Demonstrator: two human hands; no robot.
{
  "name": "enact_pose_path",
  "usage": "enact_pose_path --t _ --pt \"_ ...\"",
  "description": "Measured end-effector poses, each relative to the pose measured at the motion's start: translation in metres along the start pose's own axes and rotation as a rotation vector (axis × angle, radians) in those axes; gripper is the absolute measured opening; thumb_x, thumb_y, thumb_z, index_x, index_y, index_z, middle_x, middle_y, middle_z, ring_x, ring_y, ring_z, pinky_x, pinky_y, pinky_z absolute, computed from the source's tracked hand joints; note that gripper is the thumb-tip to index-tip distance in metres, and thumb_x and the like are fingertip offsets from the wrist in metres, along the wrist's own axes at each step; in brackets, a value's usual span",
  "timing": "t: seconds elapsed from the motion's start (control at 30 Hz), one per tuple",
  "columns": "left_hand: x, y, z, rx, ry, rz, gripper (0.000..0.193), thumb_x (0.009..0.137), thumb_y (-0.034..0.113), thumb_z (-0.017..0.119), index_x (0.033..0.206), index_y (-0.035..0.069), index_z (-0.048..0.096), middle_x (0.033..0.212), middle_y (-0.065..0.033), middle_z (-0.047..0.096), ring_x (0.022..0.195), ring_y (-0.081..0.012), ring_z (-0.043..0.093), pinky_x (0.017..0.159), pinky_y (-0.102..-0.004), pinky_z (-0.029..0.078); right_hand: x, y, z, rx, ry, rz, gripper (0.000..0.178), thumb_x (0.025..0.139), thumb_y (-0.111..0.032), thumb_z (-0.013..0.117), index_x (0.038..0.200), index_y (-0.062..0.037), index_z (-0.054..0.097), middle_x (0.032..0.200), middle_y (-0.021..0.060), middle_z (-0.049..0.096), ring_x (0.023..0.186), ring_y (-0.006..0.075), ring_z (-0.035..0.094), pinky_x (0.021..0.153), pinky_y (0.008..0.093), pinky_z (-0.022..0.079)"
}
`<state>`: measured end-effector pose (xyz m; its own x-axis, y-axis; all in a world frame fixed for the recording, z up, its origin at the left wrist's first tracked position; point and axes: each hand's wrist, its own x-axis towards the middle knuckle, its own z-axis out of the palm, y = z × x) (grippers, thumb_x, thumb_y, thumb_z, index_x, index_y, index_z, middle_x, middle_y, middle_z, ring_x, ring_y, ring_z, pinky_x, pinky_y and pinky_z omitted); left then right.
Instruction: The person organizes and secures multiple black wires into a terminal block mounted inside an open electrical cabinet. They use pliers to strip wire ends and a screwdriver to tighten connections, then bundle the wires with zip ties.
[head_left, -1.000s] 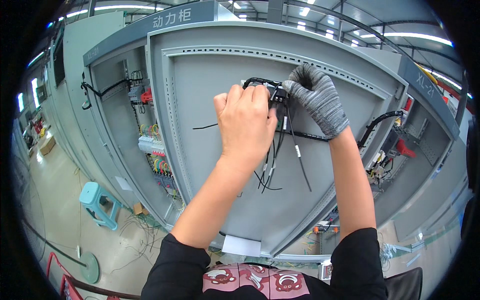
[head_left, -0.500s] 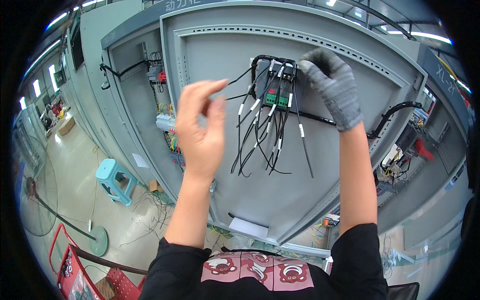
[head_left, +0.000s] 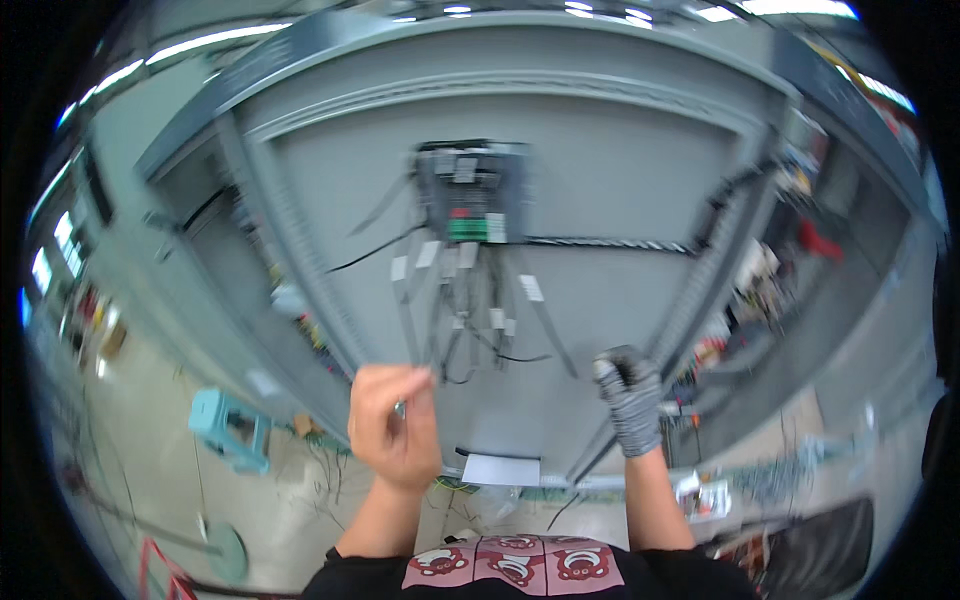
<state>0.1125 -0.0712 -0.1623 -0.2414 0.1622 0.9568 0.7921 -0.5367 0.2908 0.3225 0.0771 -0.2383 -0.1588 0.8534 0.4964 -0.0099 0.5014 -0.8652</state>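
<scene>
My bare left hand (head_left: 393, 428) is raised below the loose wires, its fingers curled toward the thumb; whether anything small sits in them is unclear. My right hand (head_left: 630, 400), in a grey knit glove, is closed at the lower right of the panel. What it holds, if anything, does not show. Above and between them, a dark terminal module (head_left: 473, 190) with a green terminal block (head_left: 468, 230) is fixed to the grey cabinet panel (head_left: 620, 300). Several black wires with white marker sleeves (head_left: 530, 289) hang from it, blurred, and both hands are apart from them.
A black cable bundle (head_left: 610, 243) runs right from the module. Open wired cabinet bays flank the panel. A white sheet (head_left: 501, 470) lies at its foot. On the floor at left stand a light blue stool (head_left: 228, 430) and part of a red cart (head_left: 165, 575).
Both hands have dropped lower, the right one coming away from beside the module. My view has shifted, so the module appears further left. The wires now hang uncovered by the hands.
</scene>
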Motion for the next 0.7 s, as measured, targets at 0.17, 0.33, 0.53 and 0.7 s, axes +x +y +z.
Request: enact_pose_path --t 0.17,0.33,0.53,0.7 --pt "-0.044 0.005 0.032 -0.403 -0.462 0.097 0.016 0.082 -0.006 0.058 0.096 0.002 0.060 0.077 -0.0086 0.061 0.066 -0.0194 0.055 0.058 -0.0292 0.041 -0.067 0.010 -0.004 -0.261 -0.026 0.144 0.024 0.086 -0.024 0.063 0.093 -0.0018 0.064 0.081 0.0161 0.063 0.069 0.0277 0.061 0.068 0.0369 0.049" --pt "-0.115 -0.007 0.033 -0.697 -0.929 -0.043 0.017 0.083 -0.007 0.056 0.097 0.000 0.060 0.078 -0.0111 0.061 0.067 -0.0202 0.056 0.062 -0.0300 0.044 -0.154 0.024 -0.001 -0.492 0.147 0.199 0.021 0.086 -0.022 0.061 0.093 -0.0024 0.062 0.083 0.0187 0.063 0.076 0.0363 0.061 0.071 0.0419 0.050" --pt "-0.195 -0.018 0.031 -0.826 -1.490 -0.004 0.013 0.079 -0.003 0.061 0.091 0.001 0.064 0.078 -0.0128 0.062 0.069 -0.0308 0.059 0.062 -0.0371 0.047 -0.281 0.058 -0.034 -0.638 0.293 0.497 0.021 0.083 -0.021 0.059 0.095 -0.0031 0.061 0.087 0.0203 0.065 0.083 0.0395 0.062 0.076 0.0451 0.050" --pt "-0.207 0.005 0.052 -0.866 -1.651 0.159 0.014 0.079 -0.002 0.061 0.091 0.002 0.063 0.078 -0.0142 0.060 0.071 -0.0334 0.059 0.063 -0.0379 0.047 -0.372 0.066 -0.075 -0.693 0.354 0.892 0.023 0.083 -0.024 0.059 0.097 -0.0066 0.062 0.087 0.0195 0.066 0.084 0.0388 0.064 0.075 0.0462 0.051"
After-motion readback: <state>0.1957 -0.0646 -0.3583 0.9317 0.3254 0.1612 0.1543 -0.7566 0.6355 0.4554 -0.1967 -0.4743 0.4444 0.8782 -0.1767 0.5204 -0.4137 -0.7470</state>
